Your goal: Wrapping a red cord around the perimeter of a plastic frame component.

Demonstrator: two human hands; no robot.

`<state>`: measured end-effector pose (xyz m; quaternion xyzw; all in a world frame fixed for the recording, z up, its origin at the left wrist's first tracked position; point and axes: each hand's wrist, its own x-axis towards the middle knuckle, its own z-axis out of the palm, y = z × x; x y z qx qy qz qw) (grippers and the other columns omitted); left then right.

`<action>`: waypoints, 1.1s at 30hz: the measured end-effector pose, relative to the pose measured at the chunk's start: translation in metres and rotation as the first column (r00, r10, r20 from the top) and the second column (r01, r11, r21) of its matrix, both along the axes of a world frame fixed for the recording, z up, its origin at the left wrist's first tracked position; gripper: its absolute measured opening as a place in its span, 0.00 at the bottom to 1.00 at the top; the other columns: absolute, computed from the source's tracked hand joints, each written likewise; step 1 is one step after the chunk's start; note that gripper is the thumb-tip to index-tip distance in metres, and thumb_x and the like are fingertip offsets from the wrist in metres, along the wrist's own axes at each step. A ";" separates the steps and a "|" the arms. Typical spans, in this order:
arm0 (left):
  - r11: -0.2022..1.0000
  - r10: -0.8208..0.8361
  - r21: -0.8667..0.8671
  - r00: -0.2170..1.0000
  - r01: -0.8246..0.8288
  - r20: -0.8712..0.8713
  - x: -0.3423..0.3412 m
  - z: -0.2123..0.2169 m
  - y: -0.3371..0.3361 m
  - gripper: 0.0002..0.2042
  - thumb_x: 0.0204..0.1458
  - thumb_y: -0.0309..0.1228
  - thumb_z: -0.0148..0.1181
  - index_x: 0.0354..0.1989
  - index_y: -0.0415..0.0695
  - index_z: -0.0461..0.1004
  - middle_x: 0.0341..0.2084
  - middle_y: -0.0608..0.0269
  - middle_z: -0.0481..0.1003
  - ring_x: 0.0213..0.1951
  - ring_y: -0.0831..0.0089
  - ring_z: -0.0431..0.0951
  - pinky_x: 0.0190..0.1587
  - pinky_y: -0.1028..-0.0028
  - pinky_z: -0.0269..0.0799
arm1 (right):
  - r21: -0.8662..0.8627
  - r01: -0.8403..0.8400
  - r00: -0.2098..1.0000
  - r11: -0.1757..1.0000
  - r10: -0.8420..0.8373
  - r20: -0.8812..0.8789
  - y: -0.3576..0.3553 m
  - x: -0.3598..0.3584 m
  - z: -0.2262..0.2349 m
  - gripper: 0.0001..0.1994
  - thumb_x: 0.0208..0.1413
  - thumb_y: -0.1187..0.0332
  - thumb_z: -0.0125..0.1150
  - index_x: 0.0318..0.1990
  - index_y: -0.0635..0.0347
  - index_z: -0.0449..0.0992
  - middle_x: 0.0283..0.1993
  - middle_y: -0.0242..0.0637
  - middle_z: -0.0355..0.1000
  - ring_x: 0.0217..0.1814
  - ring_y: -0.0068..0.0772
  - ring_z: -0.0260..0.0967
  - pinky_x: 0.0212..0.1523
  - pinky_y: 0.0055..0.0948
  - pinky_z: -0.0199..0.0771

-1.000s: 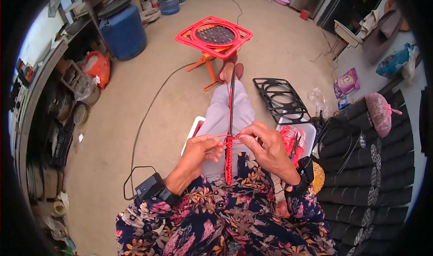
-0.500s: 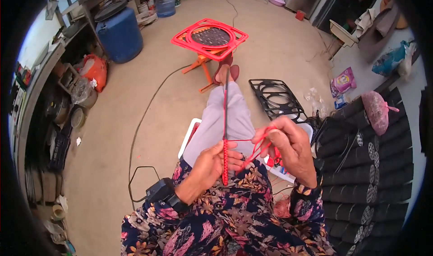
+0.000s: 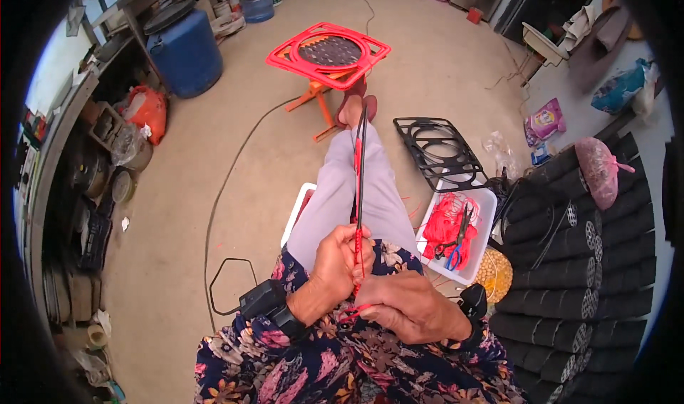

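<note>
My left hand is closed round the near end of a narrow black frame, seen almost edge-on above my lap. Red cord wraps this end in a tight, braided-looking band, partly covered by my fingers. Just below and to the right, my right hand is closed with thumb and fingers pinching the red cord close to the frame's lower end. More red shows along the frame's left side farther up. My right hand hides part of the wrapped end.
Right of my legs, a white tray holds red cord and scissors. A black openwork frame leans over its far end. Ahead, a red square frame rests on an orange stool. A blue barrel stands far left.
My right hand has moved down and left from beside the frame to its lower end, taking the cord along. My left hand has closed round the wrapped end. The tray's contents now show.
</note>
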<state>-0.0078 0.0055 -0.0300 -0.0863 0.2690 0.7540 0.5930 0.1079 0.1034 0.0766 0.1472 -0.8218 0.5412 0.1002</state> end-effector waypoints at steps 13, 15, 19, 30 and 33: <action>0.999 -0.048 -0.017 0.998 0.049 0.050 0.002 0.016 0.009 0.13 0.58 0.40 0.39 0.31 0.46 0.67 0.12 0.66 0.60 0.12 0.73 0.58 0.15 0.74 0.53 | -0.321 0.174 0.972 0.931 -0.111 0.206 0.038 0.018 -0.004 0.11 0.60 0.65 0.56 0.34 0.66 0.70 0.26 0.35 0.70 0.21 0.20 0.64 0.23 0.21 0.64; 0.998 -0.060 -0.021 0.997 0.062 0.054 0.002 0.015 0.011 0.13 0.57 0.40 0.39 0.30 0.46 0.66 0.11 0.66 0.59 0.12 0.73 0.58 0.15 0.74 0.52 | -0.391 0.218 0.956 0.894 -0.116 0.269 0.041 0.021 -0.005 0.10 0.60 0.66 0.55 0.34 0.66 0.70 0.26 0.34 0.70 0.22 0.21 0.65 0.24 0.21 0.65; 0.998 -0.059 -0.018 0.996 0.061 0.073 0.004 0.015 0.013 0.13 0.58 0.39 0.38 0.35 0.46 0.67 0.13 0.66 0.59 0.14 0.72 0.59 0.16 0.73 0.53 | -0.535 0.286 0.944 0.795 -0.137 0.301 0.050 0.025 -0.011 0.08 0.60 0.69 0.52 0.34 0.66 0.69 0.26 0.37 0.69 0.21 0.21 0.63 0.22 0.21 0.63; 0.962 -0.094 0.264 0.993 0.074 0.065 0.002 0.038 0.043 0.12 0.63 0.35 0.40 0.47 0.40 0.63 0.23 0.58 0.69 0.22 0.66 0.70 0.24 0.69 0.65 | -0.787 0.353 0.910 0.507 -0.381 0.164 0.110 0.010 -0.009 0.11 0.64 0.62 0.46 0.32 0.57 0.59 0.16 0.29 0.52 0.13 0.19 0.46 0.12 0.21 0.56; 0.942 -0.266 0.189 0.961 0.276 -0.077 0.001 0.026 0.066 0.11 0.64 0.32 0.40 0.46 0.36 0.63 0.36 0.46 0.75 0.37 0.56 0.78 0.41 0.60 0.76 | -0.730 0.585 0.800 0.353 -0.400 0.447 0.140 0.005 -0.024 0.07 0.62 0.67 0.45 0.31 0.55 0.60 0.18 0.26 0.52 0.13 0.18 0.47 0.12 0.21 0.55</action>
